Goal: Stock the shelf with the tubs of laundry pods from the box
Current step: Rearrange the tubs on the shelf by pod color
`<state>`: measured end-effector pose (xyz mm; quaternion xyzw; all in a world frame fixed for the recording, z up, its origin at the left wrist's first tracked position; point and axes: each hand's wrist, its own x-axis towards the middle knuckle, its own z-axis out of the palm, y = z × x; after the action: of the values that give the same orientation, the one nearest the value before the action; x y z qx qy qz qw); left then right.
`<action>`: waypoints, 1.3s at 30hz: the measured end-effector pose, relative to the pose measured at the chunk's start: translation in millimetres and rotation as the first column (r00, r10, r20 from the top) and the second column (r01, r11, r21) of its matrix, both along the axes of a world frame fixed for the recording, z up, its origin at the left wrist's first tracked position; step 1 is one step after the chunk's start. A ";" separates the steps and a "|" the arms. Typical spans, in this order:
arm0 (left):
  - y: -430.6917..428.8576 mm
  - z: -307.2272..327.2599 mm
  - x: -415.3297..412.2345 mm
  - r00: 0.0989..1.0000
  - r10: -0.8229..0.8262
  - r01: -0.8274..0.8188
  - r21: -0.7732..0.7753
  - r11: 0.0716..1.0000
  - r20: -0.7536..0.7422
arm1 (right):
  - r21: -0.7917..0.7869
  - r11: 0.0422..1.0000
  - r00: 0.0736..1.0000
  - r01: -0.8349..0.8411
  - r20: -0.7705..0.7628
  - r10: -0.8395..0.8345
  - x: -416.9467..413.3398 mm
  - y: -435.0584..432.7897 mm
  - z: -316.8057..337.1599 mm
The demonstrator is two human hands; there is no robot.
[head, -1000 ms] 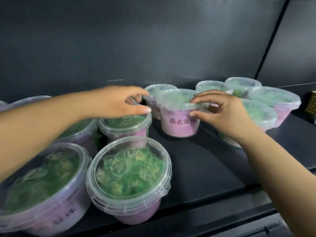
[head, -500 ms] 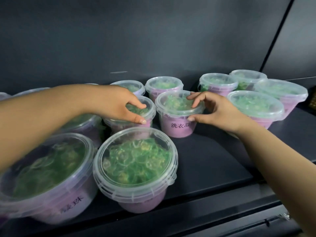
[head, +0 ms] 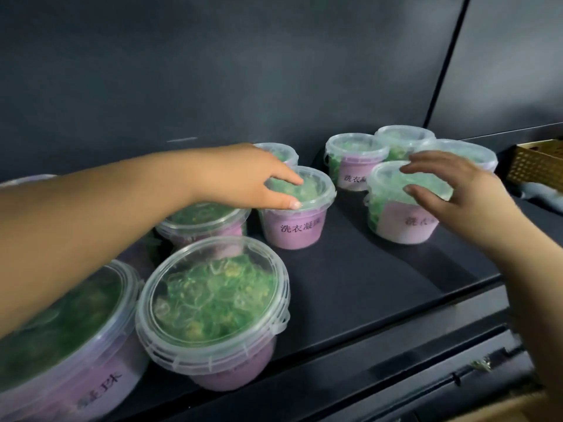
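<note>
Several clear tubs of green laundry pods with purple labels stand on the dark shelf (head: 365, 284). My left hand (head: 243, 181) reaches over the left tubs and rests on the lid of the middle labelled tub (head: 294, 226), thumb at its front rim and index finger lying on top. My right hand (head: 451, 193) hovers with spread fingers at the near side of another labelled tub (head: 399, 220) to the right and holds nothing. Nearest me stand a big tub (head: 213, 303) and a second tub (head: 61, 345) at the left edge.
Three more tubs (head: 356, 153) cluster at the back right against the dark back panel. A gold mesh basket (head: 536, 166) sits on the adjoining shelf at far right. A cardboard corner (head: 518, 409) shows at bottom right, below the shelf's front lip.
My left hand shifted from the neighbouring tub onto the middle labelled tub. My right hand let go of that tub and moved right to the other labelled tub, fingers now spread.
</note>
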<state>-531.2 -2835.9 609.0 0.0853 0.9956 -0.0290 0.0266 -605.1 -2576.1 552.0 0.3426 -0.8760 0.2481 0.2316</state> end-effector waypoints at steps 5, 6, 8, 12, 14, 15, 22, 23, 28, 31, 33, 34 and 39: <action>28.4 -4.8 -17.4 1.000 -0.020 0.020 -0.013 1.000 -0.002 | 0.130 0.986 0.982 0.104 0.145 -0.123 4.1 19.2 -19.8; 31.5 -6.2 -19.9 0.999 -0.031 0.031 -0.023 0.999 -0.010 | 0.115 0.988 0.987 0.106 0.106 -0.118 6.8 19.9 -20.0; 34.5 -7.6 -23.3 0.999 -0.051 0.050 -0.030 0.998 -0.020 | 0.088 0.993 0.994 0.073 0.076 -0.080 12.2 25.2 -19.7; 27.6 -5.1 -25.5 0.999 -0.036 0.036 0.016 0.999 0.024 | -0.008 0.988 0.970 -0.154 0.190 0.153 25.6 38.6 -14.7; 21.4 -1.4 -24.6 0.994 -0.030 0.014 0.150 0.989 0.103 | -0.055 0.961 0.924 -0.271 0.264 0.276 36.5 40.9 -12.3; 19.0 1.3 -23.4 0.988 -0.009 -0.026 0.224 0.974 0.155 | -0.070 0.947 0.901 -0.315 0.290 0.321 42.1 40.1 -11.5; 20.6 9.6 -14.8 0.952 0.009 -0.091 0.255 0.963 0.305 | -0.157 0.867 0.831 -0.473 0.248 0.498 65.4 9.3 -21.1; 21.9 10.2 -13.2 0.945 -0.012 -0.079 0.265 0.961 0.326 | -0.163 0.863 0.830 -0.478 0.239 0.504 66.8 4.7 -22.2; 22.7 1.9 -4.9 0.921 0.020 -0.079 0.138 0.987 0.388 | -0.202 0.856 0.831 -0.477 0.215 0.514 70.6 -9.7 -28.3; 25.1 -3.9 -2.3 0.934 0.016 -0.059 0.109 0.992 0.358 | -0.212 0.862 0.842 -0.461 0.202 0.500 74.2 -8.0 -30.1; 24.0 -5.3 -2.6 0.936 0.007 -0.050 0.111 0.993 0.352 | -0.252 0.868 0.850 -0.427 0.214 0.481 76.0 -3.9 -28.3; 23.5 -5.6 -2.8 0.936 0.002 -0.044 0.112 0.993 0.351 | -0.272 0.875 0.859 -0.400 0.222 0.461 75.9 -1.9 -28.0; 21.8 -3.7 -8.4 0.939 -0.015 -0.012 0.074 0.997 0.344 | -0.270 0.887 0.828 -0.373 0.334 0.450 74.3 -4.4 -35.1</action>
<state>-539.6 -2814.1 605.3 0.0908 0.9759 0.0237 0.1972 -530.8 -2580.5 516.9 0.4440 -0.7807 0.4389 0.0266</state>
